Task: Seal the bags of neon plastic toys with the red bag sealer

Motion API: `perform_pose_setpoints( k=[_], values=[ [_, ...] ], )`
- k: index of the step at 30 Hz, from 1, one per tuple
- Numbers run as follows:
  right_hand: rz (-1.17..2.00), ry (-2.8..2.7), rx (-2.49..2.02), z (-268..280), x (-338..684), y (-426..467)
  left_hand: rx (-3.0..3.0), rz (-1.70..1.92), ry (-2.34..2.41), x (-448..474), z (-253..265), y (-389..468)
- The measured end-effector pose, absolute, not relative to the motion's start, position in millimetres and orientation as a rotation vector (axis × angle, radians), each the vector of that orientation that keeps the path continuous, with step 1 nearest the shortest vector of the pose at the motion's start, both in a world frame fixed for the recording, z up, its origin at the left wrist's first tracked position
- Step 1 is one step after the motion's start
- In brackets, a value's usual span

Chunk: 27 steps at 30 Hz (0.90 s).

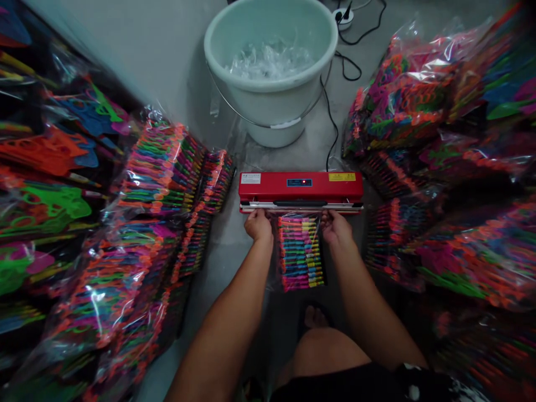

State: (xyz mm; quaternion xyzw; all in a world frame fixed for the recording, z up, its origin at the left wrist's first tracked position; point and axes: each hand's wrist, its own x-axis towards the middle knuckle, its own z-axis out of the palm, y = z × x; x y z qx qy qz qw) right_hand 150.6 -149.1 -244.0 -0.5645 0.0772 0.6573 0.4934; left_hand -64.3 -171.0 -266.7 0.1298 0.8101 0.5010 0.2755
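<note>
A red heat sealer (263, 190) lies on the floor in front of me, a small red light glowing on its panel. Its black-handled bar runs along the near side. Below that bar is a clear plastic bag (301, 251) filled with rows of thin, colourful sticks; its top edge reaches the sealer's jaw. My left hand (258, 224) is closed at the bag's upper left corner, close against the sealer. At the upper right corner my right hand (336, 228) pinches the bag, fingers curled under the bar. The fingertips of both hands are partly hidden.
Beyond the sealer stands a pale green bucket (272, 103) holding crumpled clear plastic. A black cord (330, 120) runs from the sealer toward a white power socket (343, 19). Stacks of filled bags (154, 167) line the left; more bagged bundles (419, 100) crowd the right.
</note>
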Motion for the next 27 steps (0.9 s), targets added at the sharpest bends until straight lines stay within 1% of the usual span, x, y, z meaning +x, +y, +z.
perform_pose_setpoints(
  k=[2, 4, 7, 11, 13, 15, 18, 22, 25, 27],
  values=[
    [1.546, 0.156, -1.329, -241.3, 145.6, -156.2, 0.191, 1.518, 1.904, -57.3, -260.5, -174.1],
    [1.479, 0.053, -1.325, -238.8, 142.1, -164.0, 0.1, 1.612, 1.745, -52.5, -253.6, -176.5],
    [1.247, -0.262, -1.445, -233.3, 141.0, -169.7, 0.101, 1.645, 1.683, -50.5, -244.5, -181.7],
    [0.885, -0.938, -1.647, -220.2, 141.0, -159.3, 0.258, 1.619, 1.746, -51.1, -237.2, -216.9],
    [0.753, -1.277, -1.7, -212.0, 138.2, -148.4, 0.424, 1.493, 1.893, -49.6, -236.3, -250.6],
    [0.691, -1.593, -1.738, -203.6, 132.9, -136.4, 0.564, 1.266, 1.96, -47.0, -237.4, -285.8],
    [0.632, -2.006, -1.801, -192.5, 123.1, -120.3, 0.619, 1.005, 1.824, -44.7, -240.0, -317.6],
    [0.52, -2.333, -1.863, -183.8, 114.4, -107.0, 0.599, 0.878, 1.684, -49.8, -237.0, -304.3],
    [0.48, -2.462, -1.829, -182.1, 112.3, -103.0, 0.587, 0.773, 1.674, -55.4, -230.7, -281.2],
    [0.477, -2.52, -1.786, -183.1, 111.6, -102.2, 0.595, 0.771, 1.667, -56.3, -227.8, -271.5]
  ],
)
